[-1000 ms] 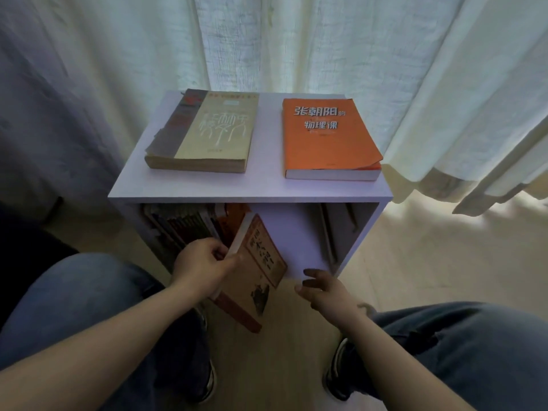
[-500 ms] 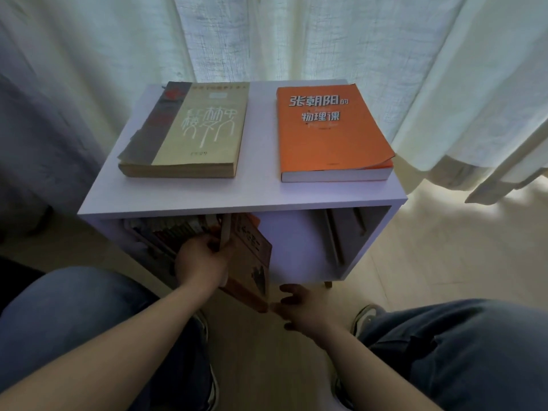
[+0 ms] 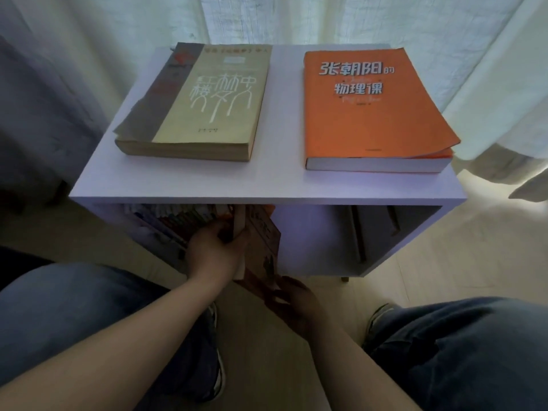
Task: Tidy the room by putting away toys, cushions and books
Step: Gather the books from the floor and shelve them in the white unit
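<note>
On shelf unit (image 3: 267, 185), before curtain (image 3: 296, 19).
On top, left book (image 3: 204, 102) beside right book (image 3: 373, 114), apart; inside, row of books (image 3: 178, 218) at left, tilted book (image 3: 264, 235) just right.

**Curtains and bare boards**

Pale, loosely woven curtains (image 3: 341, 19) hang across the back, daylight glowing through them. A greyer drape (image 3: 44, 99) falls at the left. The right-hand hem gathers in folds near the light wooden floor (image 3: 474, 262), where a sneaker (image 3: 378, 317) is planted
</note>
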{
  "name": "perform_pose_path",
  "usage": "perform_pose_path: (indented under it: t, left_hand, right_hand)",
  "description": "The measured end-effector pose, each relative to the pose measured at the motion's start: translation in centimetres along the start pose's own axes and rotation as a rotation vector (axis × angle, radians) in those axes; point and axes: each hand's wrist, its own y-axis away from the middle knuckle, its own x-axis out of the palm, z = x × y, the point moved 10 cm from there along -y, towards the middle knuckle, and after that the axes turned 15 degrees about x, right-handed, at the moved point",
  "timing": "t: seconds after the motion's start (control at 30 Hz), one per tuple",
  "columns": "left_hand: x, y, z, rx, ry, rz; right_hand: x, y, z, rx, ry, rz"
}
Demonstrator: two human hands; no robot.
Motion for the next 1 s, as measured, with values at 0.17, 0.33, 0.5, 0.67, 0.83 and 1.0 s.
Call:
perform_pose_path:
  t: [0.17, 0.33, 0.5, 0.67, 0.83, 1.0]
  left_hand:
    - [1.1, 0.9, 1.4, -0.146, 0.237, 0.057]
    - [3.8, 2.5, 3.5, -0.469, 0.686, 0.116]
    - [4.9, 2.3, 3.4, -0.568, 0.848, 0.155]
    - [3.9, 1.3, 3.6, -0.532, 0.821, 0.062]
    - [3.2, 1.0, 4.0, -0.526, 0.788, 0.002]
    - [3.1, 0.5, 3.9, -0.49, 0.77, 0.007]
  right_hand:
    - [-0.6, -0.4, 0.2, -0.053, 0.067, -0.11]
    - [1.5, -0.1, 2.2, -0.16, 0.177, -0.113]
    - [1.7, -0.3, 3.9, -0.245, 0.127, -0.091]
    - [2.0, -0.6, 4.4, -0.295, 0.077, -0.06]
    - [2.7, -0.8, 4.9, -0.312, 0.124, -0.051]
    - [3.6, -1.1, 5.8, -0.337, 0.149, -0.065]
